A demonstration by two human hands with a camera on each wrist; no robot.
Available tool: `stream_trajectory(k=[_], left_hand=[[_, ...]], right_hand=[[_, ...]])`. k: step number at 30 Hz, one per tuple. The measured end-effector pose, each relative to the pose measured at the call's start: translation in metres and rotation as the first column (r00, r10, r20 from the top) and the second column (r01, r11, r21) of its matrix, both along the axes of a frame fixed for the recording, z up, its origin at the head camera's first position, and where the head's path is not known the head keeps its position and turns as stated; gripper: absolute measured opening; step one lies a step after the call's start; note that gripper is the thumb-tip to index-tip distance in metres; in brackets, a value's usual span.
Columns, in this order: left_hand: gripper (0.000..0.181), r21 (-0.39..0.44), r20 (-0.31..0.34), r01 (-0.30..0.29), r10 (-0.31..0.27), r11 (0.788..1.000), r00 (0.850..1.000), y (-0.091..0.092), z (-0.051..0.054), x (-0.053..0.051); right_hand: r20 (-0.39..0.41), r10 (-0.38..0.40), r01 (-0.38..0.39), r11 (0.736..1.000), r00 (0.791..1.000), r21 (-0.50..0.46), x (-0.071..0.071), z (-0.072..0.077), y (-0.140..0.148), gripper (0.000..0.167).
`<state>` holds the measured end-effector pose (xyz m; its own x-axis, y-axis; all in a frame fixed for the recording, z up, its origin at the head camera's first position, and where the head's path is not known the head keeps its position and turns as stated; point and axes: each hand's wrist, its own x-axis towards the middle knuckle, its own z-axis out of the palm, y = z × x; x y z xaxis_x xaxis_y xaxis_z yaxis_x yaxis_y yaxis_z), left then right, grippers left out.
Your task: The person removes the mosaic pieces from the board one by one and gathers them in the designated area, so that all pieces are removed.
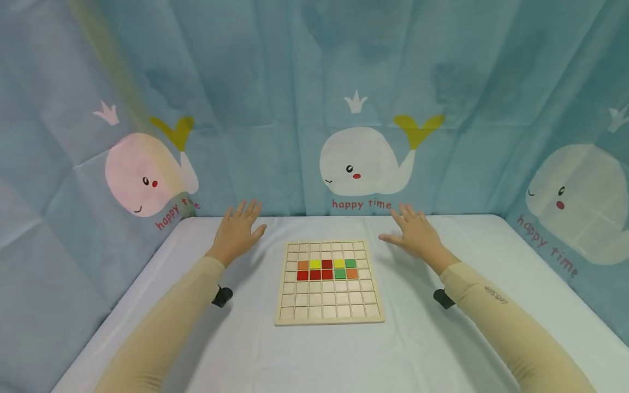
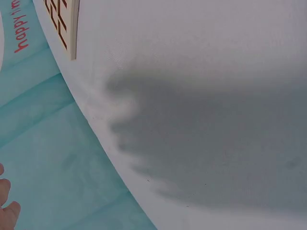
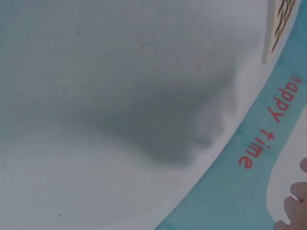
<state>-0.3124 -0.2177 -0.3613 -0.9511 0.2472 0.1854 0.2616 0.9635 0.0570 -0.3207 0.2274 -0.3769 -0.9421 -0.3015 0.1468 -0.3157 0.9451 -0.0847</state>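
Note:
A light wooden grid board (image 1: pixel 321 298) lies flat on the white table, with two rows of red, yellow, green and orange square tiles in its cells. My left hand (image 1: pixel 237 232) is held above the table to the board's left, fingers spread and holding nothing. On the other side my right hand (image 1: pixel 415 234) is raised with fingers spread, also holding nothing. Neither hand touches the board. Fingertips (image 2: pixel 7 211) show at the lower left corner of the left wrist view; others (image 3: pixel 297 203) appear at the lower right of the right wrist view.
Blue curtains (image 1: pixel 275 109) printed with whales and red lettering hang behind and beside the white table (image 1: pixel 245 349). A dark device is strapped at each wrist. Shadows of the hands and arms fall on the cloth.

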Motion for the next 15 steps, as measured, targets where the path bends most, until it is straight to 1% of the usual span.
stream_trajectory(k=[7,11,15], left_hand=[[0.067,0.007,-0.017,0.002,-0.002,1.0,1.0,0.001,-0.003,0.007],[0.066,-0.002,-0.02,0.012,-0.012,1.0,1.0,0.006,-0.004,0.009],[0.065,0.001,-0.036,0.017,-0.017,1.0,0.999,0.008,-0.006,0.011]], right_hand=[[0.004,0.029,-0.029,1.0,1.0,-0.012,0.008,0.0,-0.007,0.091],[0.016,0.037,-0.036,0.999,0.999,-0.028,0.015,0.001,-0.008,0.09],[0.013,0.033,-0.033,0.999,0.999,-0.035,0.02,0.002,-0.007,0.089]])
